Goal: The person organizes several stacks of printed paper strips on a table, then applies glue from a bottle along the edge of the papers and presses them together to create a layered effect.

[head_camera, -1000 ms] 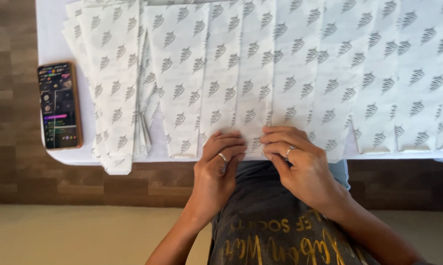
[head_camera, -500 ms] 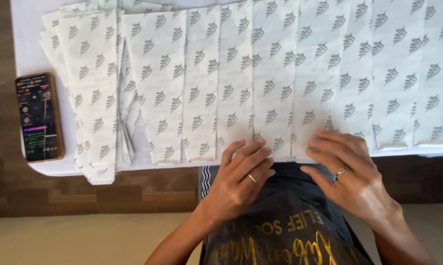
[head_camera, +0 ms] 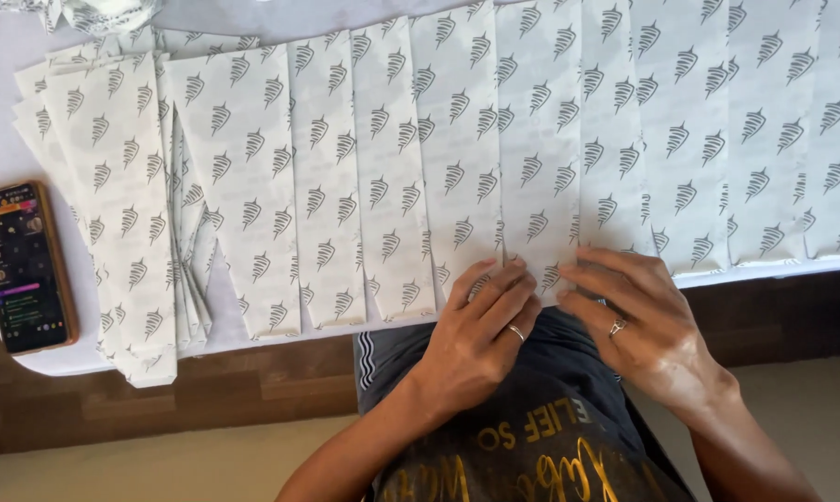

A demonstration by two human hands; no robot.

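A long white paper sheet [head_camera: 457,139] printed with grey feather-like marks lies across the white table [head_camera: 1,139], creased into many upright pleats. My left hand [head_camera: 480,330] rests flat on the paper's near edge, fingers spread over a pleat, a ring on one finger. My right hand [head_camera: 634,325] sits just to its right, fingertips pressing the same edge, also with a ring. Neither hand grips anything. A stack of folded pleats [head_camera: 141,242] fans out at the left end.
A smartphone [head_camera: 22,268] with a lit screen lies at the table's left near edge. Crumpled printed paper [head_camera: 94,11] sits at the far left. A wood-look floor [head_camera: 206,390] and a pale mat [head_camera: 159,465] lie below the table edge.
The view has shifted so the paper and phone sit farther left. Both hands moved apart slightly and now press the near edge a pleat farther along to the right.
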